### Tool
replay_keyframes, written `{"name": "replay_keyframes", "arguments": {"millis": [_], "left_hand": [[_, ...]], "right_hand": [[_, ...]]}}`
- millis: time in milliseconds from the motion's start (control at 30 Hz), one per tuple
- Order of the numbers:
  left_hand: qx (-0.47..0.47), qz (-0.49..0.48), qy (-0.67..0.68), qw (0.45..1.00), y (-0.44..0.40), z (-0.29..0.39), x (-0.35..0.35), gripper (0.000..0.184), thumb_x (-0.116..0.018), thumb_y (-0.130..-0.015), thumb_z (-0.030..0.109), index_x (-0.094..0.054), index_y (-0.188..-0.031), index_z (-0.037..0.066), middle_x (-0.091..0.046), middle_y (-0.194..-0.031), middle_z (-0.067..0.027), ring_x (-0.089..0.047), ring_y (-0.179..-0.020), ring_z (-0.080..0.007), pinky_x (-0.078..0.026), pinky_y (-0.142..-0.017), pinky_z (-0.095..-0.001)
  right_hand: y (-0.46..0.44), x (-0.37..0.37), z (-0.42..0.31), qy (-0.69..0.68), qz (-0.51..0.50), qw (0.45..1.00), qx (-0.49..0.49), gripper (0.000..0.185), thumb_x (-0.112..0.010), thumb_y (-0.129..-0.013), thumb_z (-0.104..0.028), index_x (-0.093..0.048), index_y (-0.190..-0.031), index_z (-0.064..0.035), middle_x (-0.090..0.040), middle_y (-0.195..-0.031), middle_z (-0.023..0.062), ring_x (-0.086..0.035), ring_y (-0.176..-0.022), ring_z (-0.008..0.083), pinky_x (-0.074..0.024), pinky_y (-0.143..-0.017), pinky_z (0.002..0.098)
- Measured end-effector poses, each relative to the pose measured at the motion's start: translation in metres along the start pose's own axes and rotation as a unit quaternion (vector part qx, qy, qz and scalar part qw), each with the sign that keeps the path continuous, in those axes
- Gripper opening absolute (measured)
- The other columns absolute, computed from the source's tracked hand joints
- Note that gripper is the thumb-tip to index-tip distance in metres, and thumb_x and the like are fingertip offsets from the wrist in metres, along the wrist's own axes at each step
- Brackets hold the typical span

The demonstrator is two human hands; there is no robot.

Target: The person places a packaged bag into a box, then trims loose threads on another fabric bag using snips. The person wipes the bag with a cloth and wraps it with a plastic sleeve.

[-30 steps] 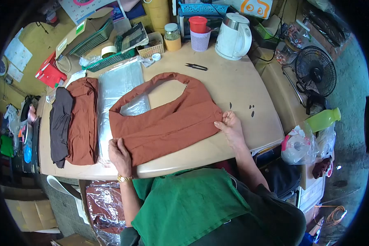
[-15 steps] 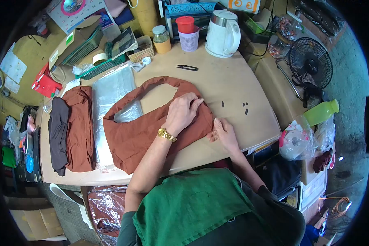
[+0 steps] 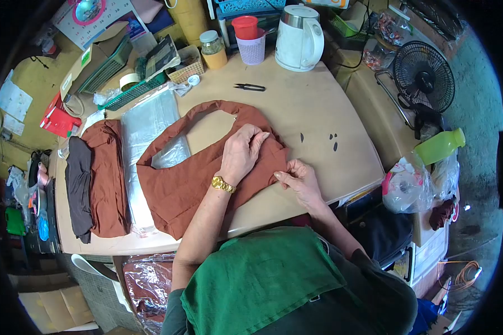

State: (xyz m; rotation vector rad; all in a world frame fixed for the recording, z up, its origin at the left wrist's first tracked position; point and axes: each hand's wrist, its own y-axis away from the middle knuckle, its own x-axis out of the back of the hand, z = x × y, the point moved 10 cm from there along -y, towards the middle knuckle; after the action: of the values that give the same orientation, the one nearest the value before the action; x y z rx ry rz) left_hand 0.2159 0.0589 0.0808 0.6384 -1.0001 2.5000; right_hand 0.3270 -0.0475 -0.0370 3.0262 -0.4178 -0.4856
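Observation:
A rust-brown cloth bag [image 3: 201, 167] with a wide loop strap lies flat on the table [image 3: 318, 111]. My left hand [image 3: 242, 152], with a gold watch [image 3: 223, 184] at the wrist, rests on the bag's right part, its fingers closed in a pinch at the cloth. At the bag's lower right corner, my right hand [image 3: 300, 181] pinches the edge between thumb and fingers. Left of the bag are clear plastic sheets [image 3: 137, 167], a folded rust-brown cloth stack [image 3: 107, 178] and a dark cloth piece [image 3: 79, 187].
Black thread snips [image 3: 250, 87] lie beyond the bag. Along the back stand a white kettle [image 3: 299, 39], a purple basket cup [image 3: 251, 49], a jar [image 3: 213, 50] and a green basket [image 3: 131, 94]. A black fan [image 3: 423, 78] and a green bottle [image 3: 440, 146] are at the right.
My left hand has moved from the bag's lower left corner across to its right part. My right hand let go of the edge, then took hold of the lower right corner.

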Motion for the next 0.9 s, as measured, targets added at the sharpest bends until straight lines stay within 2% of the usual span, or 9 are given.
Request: {"name": "replay_keyframes", "arguments": {"millis": [67,100,167,400,500,667,800,867,900], "left_hand": [[-0.008,0.018,0.007,1.000,0.001,0.001,0.003,0.017,-0.068,-0.091,0.015,-0.062,-0.084,0.001,-0.062,-0.075,-0.0139,-0.061,-0.065,-0.0300,-0.049,-0.061,-0.0373],[-0.009,0.017,0.008,1.000,0.001,0.001,0.002,0.017,-0.068,-0.091,0.015,-0.062,-0.084,0.001,-0.062,-0.075,-0.0139,-0.061,-0.065,-0.0300,-0.049,-0.061,-0.0373],[-0.014,0.015,0.004,1.000,0.001,0.002,0.002,0.017,-0.068,-0.091,0.016,-0.062,-0.085,0.001,-0.064,-0.079,-0.0150,-0.063,-0.068,-0.0332,-0.050,-0.061,-0.0397],[-0.020,0.020,0.020,0.999,0.004,0.005,0.002,0.017,-0.069,-0.090,0.016,-0.062,-0.085,0.001,-0.063,-0.078,-0.0144,-0.063,-0.066,-0.0312,-0.050,-0.059,-0.0383],[-0.018,0.017,0.020,0.999,0.006,0.006,0.000,0.016,-0.069,-0.090,0.015,-0.063,-0.085,0.002,-0.063,-0.077,-0.0141,-0.062,-0.065,-0.0309,-0.050,-0.059,-0.0379],[-0.046,0.034,0.031,0.998,0.009,0.012,-0.001,0.015,-0.071,-0.089,0.014,-0.063,-0.085,0.002,-0.063,-0.077,-0.0136,-0.062,-0.064,-0.0301,-0.050,-0.058,-0.0369],[-0.057,0.042,0.029,0.997,0.012,0.014,0.000,0.015,-0.071,-0.089,0.012,-0.061,-0.083,0.003,-0.062,-0.075,-0.0121,-0.062,-0.065,-0.0285,-0.049,-0.059,-0.0354],[-0.073,0.032,0.024,0.997,0.014,0.017,0.000,0.012,-0.071,-0.088,0.011,-0.062,-0.084,0.004,-0.063,-0.075,-0.0114,-0.062,-0.065,-0.0280,-0.050,-0.059,-0.0350],[-0.073,0.034,0.023,0.997,0.014,0.018,0.002,0.012,-0.071,-0.088,0.011,-0.062,-0.084,0.004,-0.063,-0.075,-0.0114,-0.062,-0.065,-0.0280,-0.050,-0.059,-0.0350]], "right_hand": [[0.000,-0.002,-0.008,0.095,0.028,0.995,-0.010,0.015,-0.073,-0.087,-0.005,-0.058,-0.086,-0.0043,-0.061,-0.070,0.0005,-0.054,-0.059,0.0054,-0.0446,-0.054,0.0215],[-0.001,-0.001,-0.005,0.095,0.030,0.995,-0.010,0.015,-0.073,-0.087,-0.005,-0.058,-0.086,-0.0043,-0.061,-0.070,0.0005,-0.054,-0.059,0.0054,-0.0446,-0.054,0.0215],[-0.004,0.000,-0.004,0.173,0.037,0.984,0.022,0.027,-0.075,-0.087,-0.012,-0.053,-0.072,-0.0053,-0.056,-0.061,-0.0002,-0.055,-0.054,0.0062,-0.0420,-0.049,0.0229],[0.010,-0.002,-0.013,0.225,0.063,0.971,0.047,0.035,-0.071,-0.091,-0.014,-0.046,-0.068,-0.0052,-0.053,-0.057,0.0023,-0.062,-0.054,0.0078,-0.0447,-0.046,0.0249],[0.011,0.001,-0.007,0.157,0.061,0.985,0.018,0.036,-0.071,-0.091,-0.012,-0.045,-0.066,-0.0075,-0.054,-0.060,0.0007,-0.061,-0.055,0.0072,-0.0464,-0.049,0.0245],[0.011,0.011,-0.003,-0.032,0.088,0.996,0.012,0.037,-0.076,-0.087,-0.011,-0.046,-0.066,-0.0131,-0.055,-0.065,-0.0011,-0.057,-0.059,0.0073,-0.0484,-0.055,0.0233],[0.009,0.029,0.003,-0.124,0.045,0.991,-0.019,0.030,-0.077,-0.086,-0.011,-0.051,-0.071,-0.0104,-0.056,-0.064,0.0007,-0.057,-0.060,0.0082,-0.0479,-0.056,0.0235],[0.016,0.034,0.014,-0.086,0.026,0.984,-0.154,0.024,-0.079,-0.084,-0.016,-0.057,-0.082,-0.0058,-0.061,-0.073,0.0029,-0.061,-0.070,0.0123,-0.0504,-0.062,0.0275],[0.013,0.032,0.011,-0.086,0.023,0.984,-0.154,0.024,-0.079,-0.084,-0.016,-0.057,-0.082,-0.0058,-0.061,-0.073,0.0029,-0.061,-0.070,0.0123,-0.0504,-0.062,0.0275]]}}
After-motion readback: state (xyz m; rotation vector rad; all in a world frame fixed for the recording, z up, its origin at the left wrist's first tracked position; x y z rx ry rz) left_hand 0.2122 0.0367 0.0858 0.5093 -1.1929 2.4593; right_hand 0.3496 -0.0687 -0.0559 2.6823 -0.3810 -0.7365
